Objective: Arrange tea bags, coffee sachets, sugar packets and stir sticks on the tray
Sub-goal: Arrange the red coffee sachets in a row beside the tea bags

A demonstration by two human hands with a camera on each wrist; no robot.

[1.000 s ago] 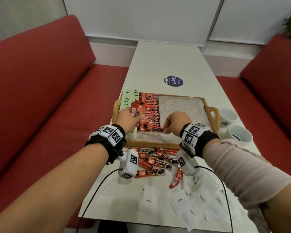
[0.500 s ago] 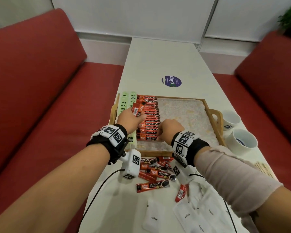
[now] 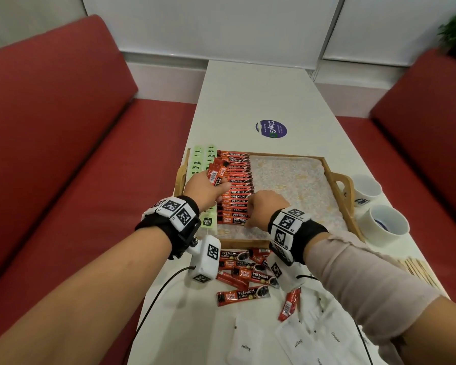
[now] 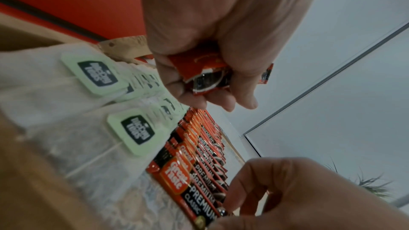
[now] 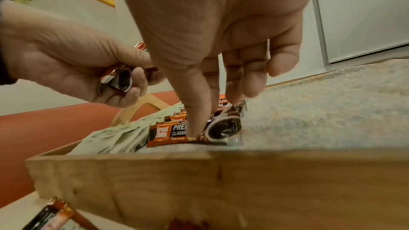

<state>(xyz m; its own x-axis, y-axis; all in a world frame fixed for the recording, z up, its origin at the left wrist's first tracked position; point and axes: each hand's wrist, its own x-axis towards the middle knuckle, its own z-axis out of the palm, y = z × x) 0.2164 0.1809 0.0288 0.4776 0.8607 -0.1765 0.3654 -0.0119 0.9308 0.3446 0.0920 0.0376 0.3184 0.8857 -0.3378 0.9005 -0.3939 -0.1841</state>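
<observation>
A wooden tray [image 3: 338, 177] holds green-tagged tea bags [image 3: 197, 162] down its left side and a row of red coffee sachets [image 3: 238, 192] beside them. My right hand [image 3: 263, 206] pinches the nearest coffee sachet [image 5: 170, 132] between thumb and forefinger as it lies at the near end of the row. Above the tea bags, my left hand [image 3: 204, 192] grips a small bundle of sachets [image 3: 216, 172], seen end-on in the left wrist view [image 4: 210, 80]. Sugar packets [image 3: 296, 343] and stir sticks [image 3: 419, 270] lie on the table.
Several loose coffee sachets [image 3: 245, 272] lie on the table just in front of the tray. Two white cups [image 3: 387, 222] stand right of it. The tray's right half shows a bare patterned liner [image 3: 295, 185]. Red benches flank the table.
My right hand has lowered its sachet onto the near end of the row and still pinches it. The left hand keeps its bundle. The head view has shifted slightly.
</observation>
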